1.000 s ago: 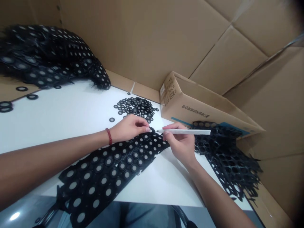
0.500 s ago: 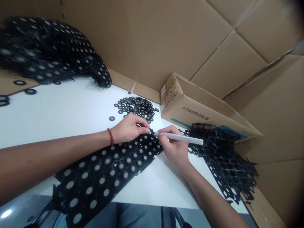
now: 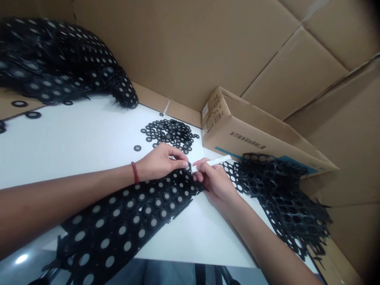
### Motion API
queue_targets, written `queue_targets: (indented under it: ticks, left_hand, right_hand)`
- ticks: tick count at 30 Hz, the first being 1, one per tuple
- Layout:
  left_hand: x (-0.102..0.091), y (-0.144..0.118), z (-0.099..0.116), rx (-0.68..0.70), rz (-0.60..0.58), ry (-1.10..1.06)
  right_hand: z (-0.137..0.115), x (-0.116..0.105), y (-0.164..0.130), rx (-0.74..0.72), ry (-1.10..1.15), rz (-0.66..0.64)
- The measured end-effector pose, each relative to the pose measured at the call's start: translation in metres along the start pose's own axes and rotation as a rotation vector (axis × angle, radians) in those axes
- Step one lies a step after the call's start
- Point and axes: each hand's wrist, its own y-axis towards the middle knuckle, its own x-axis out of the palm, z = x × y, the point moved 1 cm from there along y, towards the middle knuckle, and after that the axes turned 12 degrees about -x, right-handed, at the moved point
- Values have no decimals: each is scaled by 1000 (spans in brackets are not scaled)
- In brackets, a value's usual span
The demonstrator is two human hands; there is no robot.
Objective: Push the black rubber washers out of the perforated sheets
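A black rubber sheet (image 3: 142, 215) with rows of round ring shapes, pale at their centres, lies slanting across the white table and hangs over its front edge. My left hand (image 3: 164, 162), a red bead bracelet at the wrist, pinches the sheet's far right end between thumb and forefinger. Close beside it, my right hand (image 3: 215, 176) grips a white pen-like stick (image 3: 219, 160), its near end at the sheet's edge by my left fingertips. What the tip touches is too small to make out.
Behind my hands lies a pile of loose black rings (image 3: 170, 132). A cardboard box (image 3: 252, 134) stands at the back right, with punched-out black sheet scrap (image 3: 285, 194) in front. More ringed sheets (image 3: 65, 63) are heaped at the back left. Cardboard walls enclose the table (image 3: 74, 134).
The white stick has swung in my right hand, its free end now pointing up and away rather than rightward. My right fingers have curled closer around it. My left hand keeps its pinch.
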Motion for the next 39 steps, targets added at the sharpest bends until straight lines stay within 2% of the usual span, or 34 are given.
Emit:
queue_targets:
  ticks: [3,5,12,15,18,21,24,27,31,35,39]
  left_hand:
    - [-1,2,1,-23,-30,0]
    - [-1,3,0,-37,-51,-1]
    - [2,6,-4,-102,13,-74]
    - [4,6,-5,-108,17,-110]
    - [6,5,-5,-43,11,-109]
    - [5,2,-4,-14,12,-31]
    - [-3,-1,-1,-54,-34,186]
    - [-15,-3,3,1,-119,393]
    - [-36,-4,5,-72,-182,452]
    - [-55,-12,5,-158,-302,500]
    - [-67,-22,4,-190,-367,492]
  right_hand:
    - [2,0,1,42,83,2]
    - [2,-2,1,-7,50,28]
    - [-7,-15,1,-569,-314,241]
    - [-6,-11,-3,-600,-535,171]
    - [-2,-4,-5,-599,-770,63]
    - [-2,-10,-2,-690,-783,126]
    - [-3,-31,11,-750,-666,316]
    - [1,-59,28,-698,-563,482]
    - [5,-81,40,-634,-579,583]
    - [-1,-79,36,-699,-768,563]
    - [-9,-57,24,-914,-839,502]
